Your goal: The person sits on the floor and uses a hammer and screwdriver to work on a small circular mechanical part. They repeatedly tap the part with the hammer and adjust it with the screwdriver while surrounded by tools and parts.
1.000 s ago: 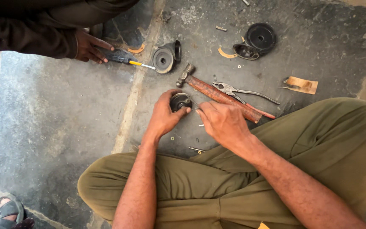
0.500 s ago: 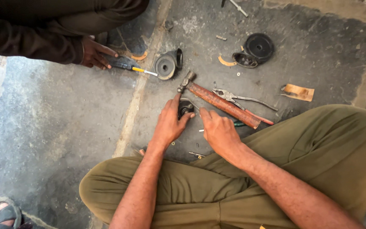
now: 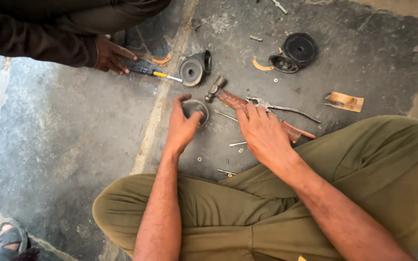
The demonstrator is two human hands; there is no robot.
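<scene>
My left hand [image 3: 182, 126] curls around a small round dark metal part [image 3: 195, 108] resting on the stone floor, thumb on its far side and fingers on its near side. My right hand [image 3: 263, 131] lies flat over the brown wooden handle of a hammer [image 3: 228, 98], whose metal head points toward the round part. Grey pliers [image 3: 279, 106] lie just beyond my right fingers. A thin metal pin [image 3: 238, 143] sits on the floor between my two hands.
Another person's hand [image 3: 111, 54] rests by a yellow-banded screwdriver [image 3: 155, 73]. A round pulley-like part [image 3: 195, 68], black rubber discs [image 3: 298, 48], an orange curved scrap [image 3: 260, 65], a brown piece [image 3: 345, 101] and small washers lie around. My olive-trousered legs [image 3: 364, 159] are crossed below.
My right hand has dropped from above the round part onto the hammer handle. My left hand stayed at the round part, fingers curling tighter around it. The view shifted slightly.
</scene>
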